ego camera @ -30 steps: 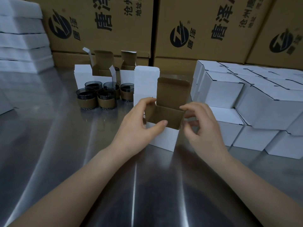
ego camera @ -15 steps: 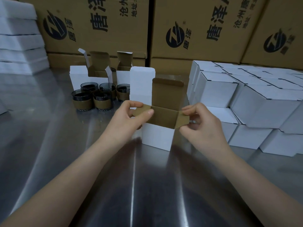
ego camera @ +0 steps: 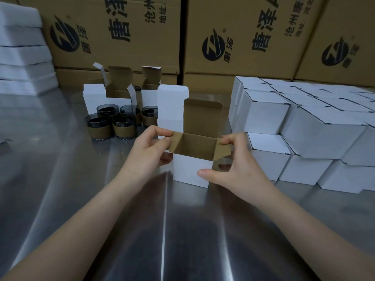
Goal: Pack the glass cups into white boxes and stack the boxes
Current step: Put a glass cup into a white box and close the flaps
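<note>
An open white box [ego camera: 190, 171] with a brown inside stands on the steel table in front of me, its lid flap upright and its inside bare. My left hand [ego camera: 148, 153] pinches the left side flap. My right hand [ego camera: 233, 167] pinches the right side flap, its thumb lying against the box's front wall. Both side flaps are spread outward. Several dark glass cups [ego camera: 123, 128] with brown paper sleeves stand in a cluster behind and to the left, apart from both hands.
Open white boxes [ego camera: 97, 98] stand behind the cups, and another white box [ego camera: 172, 106] rises behind the one I hold. Closed white boxes [ego camera: 304, 126] are stacked at the right. Large brown cartons [ego camera: 253, 37] wall the back. White foam sheets [ego camera: 20, 49] pile at the far left.
The side flaps, folded inward a second ago, have been pulled apart and outward by my two hands. The box interior now shows open.
</note>
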Demonstrator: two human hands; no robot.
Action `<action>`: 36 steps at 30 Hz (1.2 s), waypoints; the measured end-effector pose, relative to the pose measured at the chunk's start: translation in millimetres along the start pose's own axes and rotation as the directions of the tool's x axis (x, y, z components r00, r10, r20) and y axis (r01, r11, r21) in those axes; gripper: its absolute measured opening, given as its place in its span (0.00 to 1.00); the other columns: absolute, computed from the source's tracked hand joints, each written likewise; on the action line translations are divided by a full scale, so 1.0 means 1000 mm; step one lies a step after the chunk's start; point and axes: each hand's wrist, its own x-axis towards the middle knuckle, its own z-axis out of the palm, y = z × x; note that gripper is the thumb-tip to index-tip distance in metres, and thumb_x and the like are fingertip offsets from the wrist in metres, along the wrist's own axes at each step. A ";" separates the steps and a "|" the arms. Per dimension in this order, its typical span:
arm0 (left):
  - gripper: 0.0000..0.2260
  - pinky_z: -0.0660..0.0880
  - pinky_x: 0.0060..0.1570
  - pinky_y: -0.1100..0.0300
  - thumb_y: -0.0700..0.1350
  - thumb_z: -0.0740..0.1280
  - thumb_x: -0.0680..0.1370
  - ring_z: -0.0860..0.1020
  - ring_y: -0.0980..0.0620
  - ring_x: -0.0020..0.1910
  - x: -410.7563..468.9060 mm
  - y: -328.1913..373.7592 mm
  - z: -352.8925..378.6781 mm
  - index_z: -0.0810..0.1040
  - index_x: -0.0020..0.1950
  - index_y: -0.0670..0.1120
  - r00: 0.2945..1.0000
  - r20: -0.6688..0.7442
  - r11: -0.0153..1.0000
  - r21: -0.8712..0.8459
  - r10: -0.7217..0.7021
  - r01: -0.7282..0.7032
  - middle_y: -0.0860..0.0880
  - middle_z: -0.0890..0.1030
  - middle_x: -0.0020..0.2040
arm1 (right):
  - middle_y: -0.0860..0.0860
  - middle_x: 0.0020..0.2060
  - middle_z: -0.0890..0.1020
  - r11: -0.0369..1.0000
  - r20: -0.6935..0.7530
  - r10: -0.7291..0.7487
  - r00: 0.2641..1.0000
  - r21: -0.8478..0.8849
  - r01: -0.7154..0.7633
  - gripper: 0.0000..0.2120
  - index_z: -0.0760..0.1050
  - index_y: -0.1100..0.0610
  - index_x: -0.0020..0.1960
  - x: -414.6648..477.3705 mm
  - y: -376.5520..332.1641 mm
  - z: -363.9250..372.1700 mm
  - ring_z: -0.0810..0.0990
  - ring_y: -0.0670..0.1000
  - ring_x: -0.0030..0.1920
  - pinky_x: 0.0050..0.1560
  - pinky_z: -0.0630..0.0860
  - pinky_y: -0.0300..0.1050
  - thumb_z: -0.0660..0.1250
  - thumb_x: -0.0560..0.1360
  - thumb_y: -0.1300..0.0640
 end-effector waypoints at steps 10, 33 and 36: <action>0.15 0.77 0.43 0.64 0.54 0.58 0.80 0.81 0.57 0.42 0.001 -0.015 0.000 0.71 0.66 0.59 0.953 -0.050 0.952 0.091 0.299 -0.293 0.52 0.80 0.43 | 0.42 0.53 0.75 0.995 -0.038 -0.044 0.998 0.085 0.047 0.32 0.58 0.36 0.53 0.002 0.011 0.006 0.79 0.48 0.51 0.52 0.80 0.53 0.74 0.58 0.37; 0.23 0.44 0.71 0.30 0.53 0.68 0.77 0.60 0.38 0.73 0.096 -0.024 -0.076 0.68 0.67 0.44 0.953 -0.171 0.240 0.965 0.250 0.110 0.40 0.75 0.65 | 0.34 0.53 0.72 0.995 0.040 -0.056 0.998 0.082 0.053 0.30 0.58 0.34 0.55 0.003 0.010 -0.001 0.77 0.42 0.54 0.55 0.80 0.44 0.75 0.63 0.43; 0.26 0.43 0.72 0.31 0.55 0.70 0.75 0.64 0.36 0.71 0.092 -0.027 -0.075 0.69 0.68 0.44 0.934 -0.161 0.258 0.963 0.318 0.078 0.38 0.74 0.66 | 0.35 0.52 0.73 0.996 0.039 -0.055 0.998 0.074 0.052 0.31 0.58 0.34 0.56 0.003 0.010 -0.001 0.78 0.42 0.54 0.54 0.80 0.45 0.75 0.63 0.43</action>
